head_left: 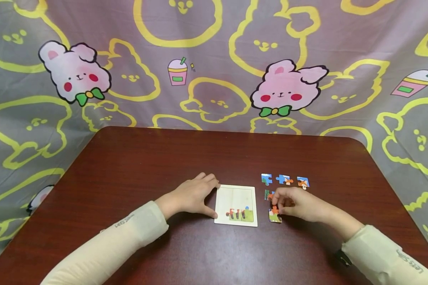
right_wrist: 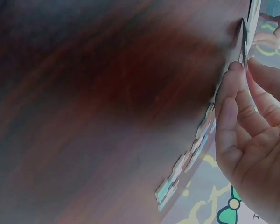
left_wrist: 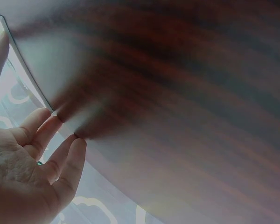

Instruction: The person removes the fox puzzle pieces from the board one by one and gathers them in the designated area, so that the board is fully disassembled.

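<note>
A pale square puzzle tray lies on the table. Joined puzzle pieces fill part of its near right side, showing stripes and green. My left hand rests at the tray's left edge, thumb at the near corner and forefinger at the far corner; the left wrist view shows its fingers fairly straight. To the right of the tray, my right hand pinches a green and orange puzzle piece between thumb and fingertips. In the right wrist view that piece appears edge-on and tilted.
Beyond the right hand, several loose pieces lie in a row: a blue one, a blue and orange one and a fox-face one. Another piece is partly behind the right fingers. A patterned curtain surrounds the brown table.
</note>
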{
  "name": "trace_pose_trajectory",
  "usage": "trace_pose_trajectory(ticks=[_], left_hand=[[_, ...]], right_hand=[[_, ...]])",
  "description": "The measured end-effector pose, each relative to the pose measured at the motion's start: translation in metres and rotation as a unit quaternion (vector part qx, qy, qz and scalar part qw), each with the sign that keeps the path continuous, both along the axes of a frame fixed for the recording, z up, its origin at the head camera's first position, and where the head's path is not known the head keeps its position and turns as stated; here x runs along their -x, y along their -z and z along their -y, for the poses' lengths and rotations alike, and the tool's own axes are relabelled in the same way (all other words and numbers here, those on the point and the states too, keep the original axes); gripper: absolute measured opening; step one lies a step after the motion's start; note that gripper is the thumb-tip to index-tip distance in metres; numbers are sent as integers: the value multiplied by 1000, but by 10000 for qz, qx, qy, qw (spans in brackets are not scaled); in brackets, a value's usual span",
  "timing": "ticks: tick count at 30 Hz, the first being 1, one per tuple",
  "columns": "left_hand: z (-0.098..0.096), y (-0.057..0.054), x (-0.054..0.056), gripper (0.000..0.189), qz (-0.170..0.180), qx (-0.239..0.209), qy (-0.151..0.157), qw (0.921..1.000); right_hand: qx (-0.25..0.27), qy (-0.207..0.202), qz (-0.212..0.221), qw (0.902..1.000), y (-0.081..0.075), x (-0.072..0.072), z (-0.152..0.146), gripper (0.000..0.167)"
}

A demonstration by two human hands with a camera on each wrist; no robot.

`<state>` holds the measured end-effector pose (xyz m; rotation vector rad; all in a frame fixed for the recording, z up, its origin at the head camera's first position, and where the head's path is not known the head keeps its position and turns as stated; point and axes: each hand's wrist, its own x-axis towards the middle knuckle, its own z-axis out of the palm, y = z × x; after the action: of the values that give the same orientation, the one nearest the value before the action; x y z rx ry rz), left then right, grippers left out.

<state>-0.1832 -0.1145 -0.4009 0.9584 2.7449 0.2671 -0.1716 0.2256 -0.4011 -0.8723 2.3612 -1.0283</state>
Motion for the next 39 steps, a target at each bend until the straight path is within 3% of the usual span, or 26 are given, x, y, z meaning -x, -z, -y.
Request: trace_pose_trajectory(ticks=[6, 12, 20, 31, 39], left_hand=[[0, 0, 0, 84, -12, 17, 21, 10000], [-1, -1, 0, 84, -7, 38, 33, 10000], [-1, 3, 0, 83, 21, 31, 48, 10000], [-1, 3, 1, 82, -42, -4, 93, 9999], [-1, 2, 2, 83, -45, 1, 53, 10000]], right_hand=[[-192, 109, -427, 9988, -3, 2, -5, 18], [-51, 110, -792, 9968, -4, 5, 2, 16], [-112, -153, -406, 9990, -3, 10, 37, 10], [-338, -851, -905, 9917, 0, 8, 80, 10], [-656, -866, -1096, 9880, 0, 9, 89, 13]])
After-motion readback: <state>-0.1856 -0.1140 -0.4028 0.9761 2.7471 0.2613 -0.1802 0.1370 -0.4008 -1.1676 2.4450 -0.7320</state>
